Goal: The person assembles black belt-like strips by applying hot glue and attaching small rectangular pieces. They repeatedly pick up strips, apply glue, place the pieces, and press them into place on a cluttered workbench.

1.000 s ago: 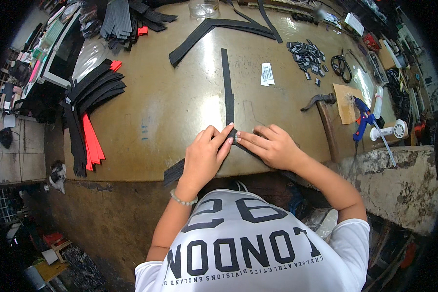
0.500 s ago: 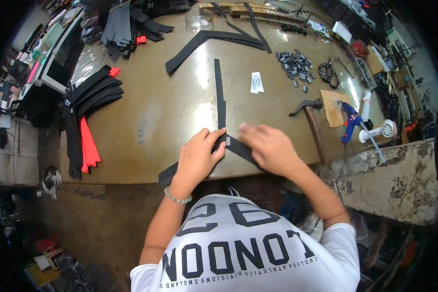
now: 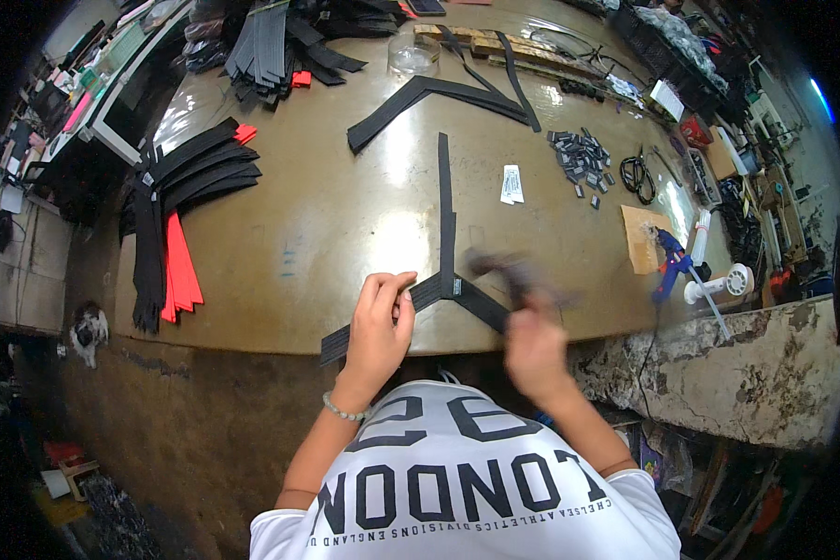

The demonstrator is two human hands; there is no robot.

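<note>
A Y-shaped piece of black webbing strap (image 3: pixel 447 233) lies near the table's front edge, one leg pointing away and two spreading toward me. Where the legs meet sits a small grey metal clip (image 3: pixel 456 287). My left hand (image 3: pixel 380 313) rests over the left leg, thumb and fingers drawn together; whatever they may pinch is hidden. Gripped by its handle in my right hand (image 3: pixel 536 350) is a hammer (image 3: pixel 513 273), smeared by motion, its head above and just right of the clip.
Black straps with red ends (image 3: pixel 187 182) are stacked at left, more (image 3: pixel 261 51) behind. Small grey clips (image 3: pixel 583 157), white labels (image 3: pixel 511 184), scissors (image 3: pixel 637 177), a blue glue gun (image 3: pixel 670 264) and a white spool (image 3: pixel 719 285) lie toward the right.
My right hand has picked up the hammer from the right side and brought it over near the strap joint. My left hand has shifted off the joint to the left leg.
</note>
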